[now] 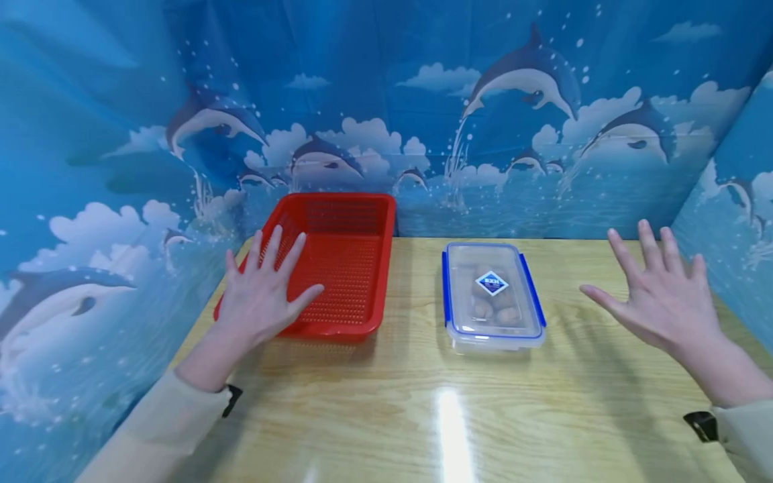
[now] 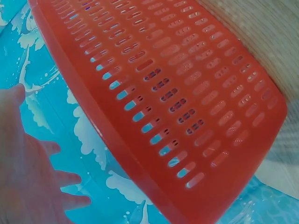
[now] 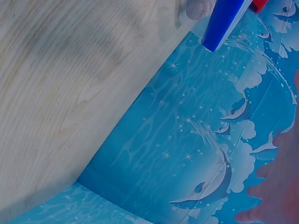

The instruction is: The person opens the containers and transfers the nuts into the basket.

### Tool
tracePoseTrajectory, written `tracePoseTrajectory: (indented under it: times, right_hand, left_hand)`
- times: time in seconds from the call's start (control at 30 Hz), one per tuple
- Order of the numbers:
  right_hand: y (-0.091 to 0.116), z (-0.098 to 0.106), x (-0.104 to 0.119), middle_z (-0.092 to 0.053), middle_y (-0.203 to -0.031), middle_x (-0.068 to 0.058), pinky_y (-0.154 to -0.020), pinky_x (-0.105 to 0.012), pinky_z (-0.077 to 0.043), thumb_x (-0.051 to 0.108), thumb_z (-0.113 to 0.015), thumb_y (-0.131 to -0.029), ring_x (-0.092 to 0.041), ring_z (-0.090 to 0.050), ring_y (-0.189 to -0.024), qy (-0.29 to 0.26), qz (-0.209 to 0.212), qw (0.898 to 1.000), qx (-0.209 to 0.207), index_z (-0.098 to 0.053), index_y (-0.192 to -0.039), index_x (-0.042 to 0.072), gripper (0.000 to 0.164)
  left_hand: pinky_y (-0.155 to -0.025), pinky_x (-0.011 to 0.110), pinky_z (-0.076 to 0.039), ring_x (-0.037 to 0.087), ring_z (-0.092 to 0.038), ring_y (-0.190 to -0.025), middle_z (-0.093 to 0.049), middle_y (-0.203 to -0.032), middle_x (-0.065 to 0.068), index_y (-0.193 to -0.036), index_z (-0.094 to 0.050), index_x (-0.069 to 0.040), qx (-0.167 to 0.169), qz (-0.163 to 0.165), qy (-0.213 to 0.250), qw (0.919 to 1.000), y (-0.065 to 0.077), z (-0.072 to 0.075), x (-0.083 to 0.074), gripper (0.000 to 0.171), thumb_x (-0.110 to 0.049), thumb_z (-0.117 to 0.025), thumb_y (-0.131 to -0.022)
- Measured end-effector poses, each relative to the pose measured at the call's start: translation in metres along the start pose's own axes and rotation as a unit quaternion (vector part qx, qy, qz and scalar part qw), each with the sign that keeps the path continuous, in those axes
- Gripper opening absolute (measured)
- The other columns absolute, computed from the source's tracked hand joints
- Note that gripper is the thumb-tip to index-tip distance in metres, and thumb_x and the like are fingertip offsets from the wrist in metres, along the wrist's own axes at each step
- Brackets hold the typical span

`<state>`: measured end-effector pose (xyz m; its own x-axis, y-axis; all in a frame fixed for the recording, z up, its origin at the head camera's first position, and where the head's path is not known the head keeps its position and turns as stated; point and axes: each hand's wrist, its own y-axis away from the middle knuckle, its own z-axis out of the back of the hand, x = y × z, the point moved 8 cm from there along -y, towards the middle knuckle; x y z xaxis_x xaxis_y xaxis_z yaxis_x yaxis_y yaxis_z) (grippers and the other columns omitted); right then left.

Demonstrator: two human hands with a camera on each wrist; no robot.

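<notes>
My left hand is spread, palm down, over the near left part of a red plastic basket with a perforated floor. In the left wrist view the slotted basket wall fills the middle, with my fingers apart from it. Right of the basket stands a clear plastic box with blue side clips and its lid on. Several round brownish things show dimly through the lid. To the right of the box, my right hand hovers with fingers spread, holding nothing.
Both containers stand on a light wood-grain table near its back edge. A blue dolphin-print sheet hangs behind and along the sides. Dark straps sit at both cuffs.
</notes>
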<state>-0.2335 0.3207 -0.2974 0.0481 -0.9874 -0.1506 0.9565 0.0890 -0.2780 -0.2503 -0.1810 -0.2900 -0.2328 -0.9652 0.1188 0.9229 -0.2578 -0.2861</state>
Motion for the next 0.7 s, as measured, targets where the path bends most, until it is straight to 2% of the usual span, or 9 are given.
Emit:
tracePoseTrajectory:
  times: [0.33, 0.43, 0.7]
  right_hand:
    - [-0.002, 0.008, 0.005, 0.019, -0.144, -0.016, -0.091, -0.068, 0.004, 0.067, -0.049, -0.076, -0.034, 0.023, -0.128, 0.001, 0.008, 1.0, -0.004, 0.008, -0.144, 0.019, 0.1]
    - [-0.003, 0.01, 0.007, 0.019, -0.144, -0.016, -0.091, -0.068, 0.003, 0.067, -0.048, -0.076, -0.034, 0.022, -0.128, 0.005, 0.01, 1.0, -0.004, 0.008, -0.144, 0.019, 0.101]
    - [-0.005, 0.016, 0.018, 0.016, -0.145, -0.017, -0.091, -0.069, 0.0, 0.068, -0.046, -0.077, -0.033, 0.022, -0.128, 0.001, 0.024, 1.0, -0.003, 0.008, -0.144, 0.019, 0.098]
  left_hand:
    - [-0.094, 0.067, 0.004, 0.035, 0.007, -0.132, 0.005, -0.149, 0.012, -0.144, 0.005, -0.028, 0.0, 0.004, -0.005, 1.0, -0.005, 0.004, -0.005, 0.096, -0.066, -0.05, -0.075]
    - [-0.094, 0.067, 0.001, 0.036, 0.006, -0.132, 0.003, -0.149, 0.013, -0.144, 0.004, -0.028, -0.002, 0.004, -0.009, 1.0, -0.008, 0.006, -0.009, 0.097, -0.066, -0.051, -0.074]
    - [-0.095, 0.065, 0.004, 0.036, 0.003, -0.132, 0.0, -0.149, 0.013, -0.145, 0.002, -0.026, -0.013, 0.0, 0.007, 0.9999, -0.013, 0.013, -0.026, 0.096, -0.063, -0.053, -0.075]
